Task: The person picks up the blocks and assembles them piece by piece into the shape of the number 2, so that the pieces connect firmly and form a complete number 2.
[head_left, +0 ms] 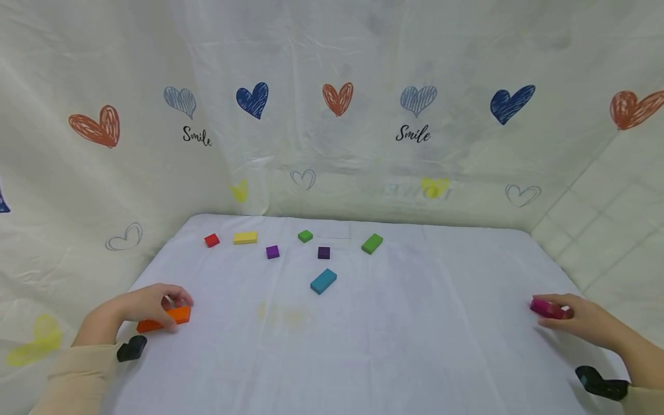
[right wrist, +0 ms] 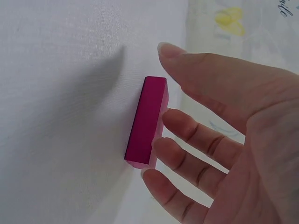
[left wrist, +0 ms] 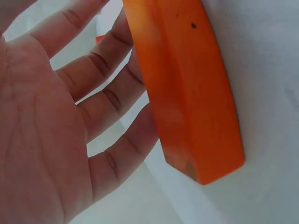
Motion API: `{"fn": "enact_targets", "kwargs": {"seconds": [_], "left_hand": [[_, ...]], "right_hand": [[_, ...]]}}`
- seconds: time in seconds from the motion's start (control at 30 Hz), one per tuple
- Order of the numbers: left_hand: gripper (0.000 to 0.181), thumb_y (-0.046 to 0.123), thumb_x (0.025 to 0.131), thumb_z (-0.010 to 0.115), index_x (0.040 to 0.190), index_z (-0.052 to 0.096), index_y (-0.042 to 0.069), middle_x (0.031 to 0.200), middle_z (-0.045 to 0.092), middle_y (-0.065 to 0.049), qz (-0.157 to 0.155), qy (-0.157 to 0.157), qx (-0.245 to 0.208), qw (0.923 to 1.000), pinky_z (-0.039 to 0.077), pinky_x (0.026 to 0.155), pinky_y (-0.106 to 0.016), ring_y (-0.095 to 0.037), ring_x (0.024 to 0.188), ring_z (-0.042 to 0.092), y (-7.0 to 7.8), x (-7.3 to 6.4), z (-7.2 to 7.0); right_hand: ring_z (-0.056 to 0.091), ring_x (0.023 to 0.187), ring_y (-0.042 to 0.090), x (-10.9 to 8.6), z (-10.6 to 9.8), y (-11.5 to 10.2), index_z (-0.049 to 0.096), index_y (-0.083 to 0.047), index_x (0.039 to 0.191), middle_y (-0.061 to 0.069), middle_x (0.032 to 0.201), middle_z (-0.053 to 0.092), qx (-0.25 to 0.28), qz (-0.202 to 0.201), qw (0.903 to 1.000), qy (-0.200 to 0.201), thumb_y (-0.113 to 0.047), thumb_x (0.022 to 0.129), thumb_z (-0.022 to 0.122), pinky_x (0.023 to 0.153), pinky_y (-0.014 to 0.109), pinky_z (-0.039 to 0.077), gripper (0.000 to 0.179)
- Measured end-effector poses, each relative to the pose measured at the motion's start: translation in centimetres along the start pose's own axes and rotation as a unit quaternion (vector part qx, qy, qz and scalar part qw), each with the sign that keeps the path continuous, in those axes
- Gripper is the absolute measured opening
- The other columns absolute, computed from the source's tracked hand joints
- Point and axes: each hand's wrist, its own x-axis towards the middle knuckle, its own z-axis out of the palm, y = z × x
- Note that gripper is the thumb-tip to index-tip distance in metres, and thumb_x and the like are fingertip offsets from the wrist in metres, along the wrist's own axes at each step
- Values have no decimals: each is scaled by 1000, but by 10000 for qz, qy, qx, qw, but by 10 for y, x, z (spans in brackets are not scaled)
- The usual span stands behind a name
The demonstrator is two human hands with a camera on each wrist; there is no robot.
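Observation:
On the left of the white table, my left hand (head_left: 155, 305) reaches over a long orange block (head_left: 178, 314). Its thumb crosses the near side, and the fingers lie along the other. In the left wrist view the orange block (left wrist: 196, 102) fills much of the picture, with several fingertips against its edge. Far to the right, my right hand (head_left: 586, 317) is at a magenta block (head_left: 544, 308). The right wrist view shows fingertips at one long side of the magenta block (right wrist: 147, 119), while the thumb (right wrist: 205, 70) stands apart from its end.
Towards the back lie a red block (head_left: 211, 240), a yellow block (head_left: 245, 238), a purple block (head_left: 272, 252), a dark purple block (head_left: 324, 253) and two green blocks (head_left: 372, 243). A teal block (head_left: 324, 281) is nearer the middle. Behind hangs a sheet printed with hearts (head_left: 338, 99).

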Motion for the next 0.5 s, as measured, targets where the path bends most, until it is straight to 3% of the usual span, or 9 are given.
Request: {"fn": "enact_targets", "kwargs": {"seconds": [0.23,0.5], "left_hand": [[37,0,78,84,109,66,7,98,55,-7,-119,7,68,9999,52,77,-37,-27,95,51,0,3,1],[35,1,80,83,109,66,8,100,56,-7,-260,25,162,9995,53,80,-39,-27,98,52,0,3,2]], "right_hand": [[53,86,27,1,0,6,56,15,130,22,103,61,-56,-338,9991,250,-18,90,79,63,33,46,57],[54,88,31,4,2,17,56,14,130,24,103,60,-53,-176,9995,253,-20,87,82,65,36,48,60]]}}
